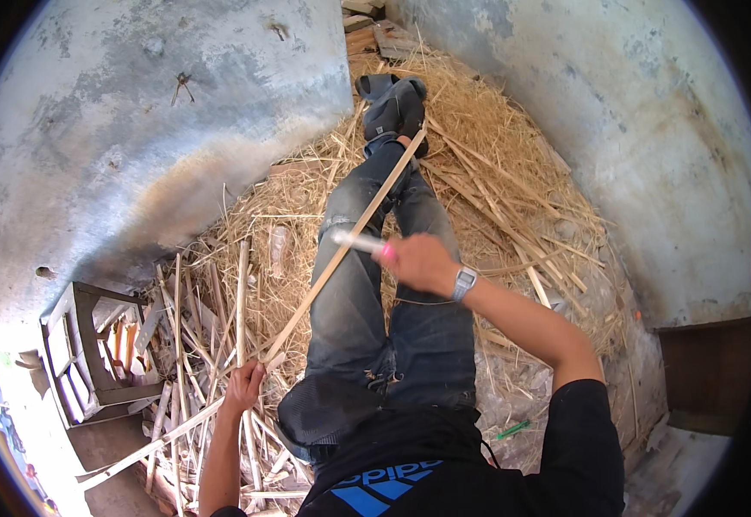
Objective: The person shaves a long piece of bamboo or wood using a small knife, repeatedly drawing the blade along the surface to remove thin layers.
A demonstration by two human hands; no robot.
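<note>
A long pale strip of split bamboo or wood [341, 252] runs slantwise over my outstretched legs [358, 310], its far end by my shoes [392, 108]. My left hand [244, 385] is closed around its near part at the left of my thigh. In my right hand [424, 263], a knife [361, 242] with a pink handle is gripped above my knees. Its blurred blade lies across the strip; whether it touches the strip cannot be made out. A dark textured pad [328, 409] rests on my left thigh.
Loose strips [250, 439] pile up on my left, and more strips [500, 211] lie on the right over shavings [470, 112]. A wooden frame [91, 353] stands at left. Grey walls [177, 95] rise on both sides. A green object [513, 429] lies near my right hip.
</note>
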